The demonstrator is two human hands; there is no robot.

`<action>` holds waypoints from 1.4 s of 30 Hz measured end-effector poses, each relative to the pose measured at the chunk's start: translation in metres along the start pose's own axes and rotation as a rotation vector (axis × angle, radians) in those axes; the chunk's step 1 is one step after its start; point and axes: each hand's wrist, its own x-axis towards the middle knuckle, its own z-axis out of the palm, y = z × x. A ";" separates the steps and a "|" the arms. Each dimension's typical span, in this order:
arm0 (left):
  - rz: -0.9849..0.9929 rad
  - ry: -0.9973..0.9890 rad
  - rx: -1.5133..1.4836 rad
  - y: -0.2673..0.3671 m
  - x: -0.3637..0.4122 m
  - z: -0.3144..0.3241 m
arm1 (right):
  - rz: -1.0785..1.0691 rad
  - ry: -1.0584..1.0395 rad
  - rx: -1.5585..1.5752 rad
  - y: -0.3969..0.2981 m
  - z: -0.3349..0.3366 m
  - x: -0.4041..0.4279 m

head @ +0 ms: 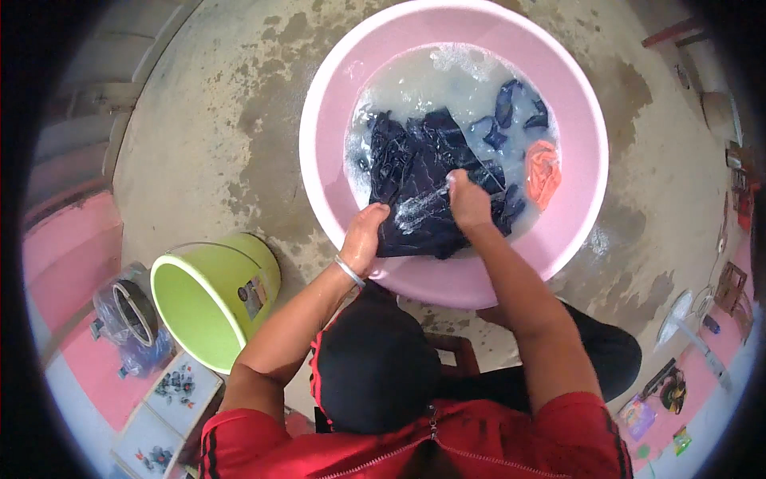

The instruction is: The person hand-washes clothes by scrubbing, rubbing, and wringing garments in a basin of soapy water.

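Observation:
A dark, wet garment (419, 173) lies bunched in cloudy, sudsy water in a large pink plastic tub (327, 149), its lower edge near the tub's near wall. My left hand (364, 236), with a bangle at the wrist, grips the garment's left edge. Over its right part, my right hand (468, 200) is closed, thumb on top; whether it holds cloth or a small object is hidden. White suds streak the fabric between the hands. To the right float an orange cloth (543, 173) and smaller dark cloth pieces (505, 105).
On the left, a lime-green bucket (263, 263) lies tipped on the wet concrete floor (191, 155), its mouth towards the lower left. Clear plastic bags (134, 347) and floral tiles (179, 386) are beyond it. A white standing fan (679, 314) appears at the right. My knees flank the tub's near side.

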 end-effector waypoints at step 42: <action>-0.253 -0.581 -0.670 0.029 0.035 0.051 | 0.256 0.493 0.931 -0.035 -0.014 -0.017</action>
